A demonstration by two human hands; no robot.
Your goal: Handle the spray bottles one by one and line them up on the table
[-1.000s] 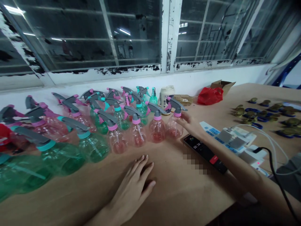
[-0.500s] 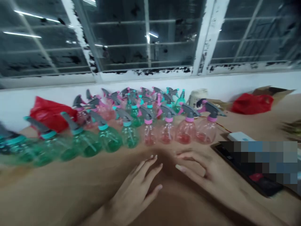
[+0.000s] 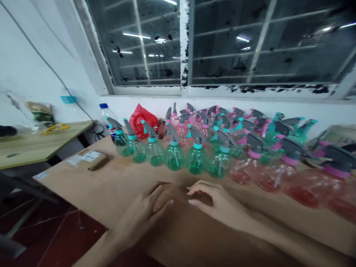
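My left hand [image 3: 146, 205] is at the table [image 3: 116, 185], fingers apart and holding nothing. Facing it, my right hand [image 3: 215, 200] is bent with a gap between thumb and fingers, and nothing is in it. Behind both hands stands a front row of spray bottles. Nearest are a green spray bottle [image 3: 174, 155] and another green spray bottle [image 3: 196, 159] with turquoise collars and grey triggers. Farther right come clear pink spray bottles, such as a pink spray bottle [image 3: 244, 170] with a pink collar. Neither hand touches a bottle.
More spray bottles crowd behind the front row, under the window [image 3: 222, 44]. A red plastic bag [image 3: 144, 120] and a blue-capped bottle [image 3: 104, 109] are at the back left. A flat cardboard packet [image 3: 97, 161] lies near the table's left edge. Beyond a gap stands another table [image 3: 50, 142].
My right hand has left the rightmost pink spray bottle and come beside my left hand. The view has swung left, bringing the table's left end into sight; the phone has left view.
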